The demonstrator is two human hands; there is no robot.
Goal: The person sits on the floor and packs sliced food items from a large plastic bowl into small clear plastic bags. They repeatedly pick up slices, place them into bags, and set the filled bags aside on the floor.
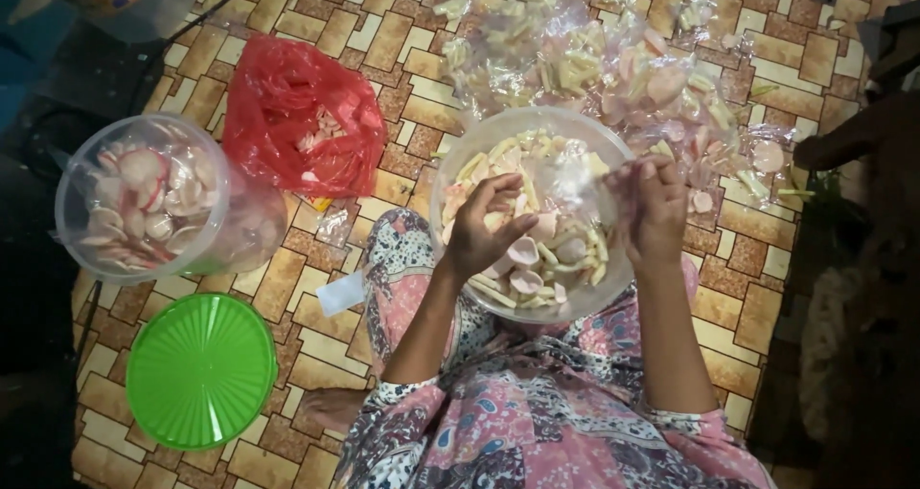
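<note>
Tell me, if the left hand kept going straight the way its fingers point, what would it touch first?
The left hand hovers over the clear bowl, fingers curled towards the right hand. It would likely first meet the small clear plastic bag held between them, though depth is hard to judge; the crackers lie just below.

Both forearms reach forward — left hand (487,223) fingers pinched, right hand (656,211) curled closed — close together.

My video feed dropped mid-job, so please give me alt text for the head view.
Seen from above, a seated person's left hand and right hand work over a clear bowl of pale crackers in their lap, the right pinching a small clear bag. Filled packets lie beyond; a red bag, clear tub and green lid sit left.
</note>
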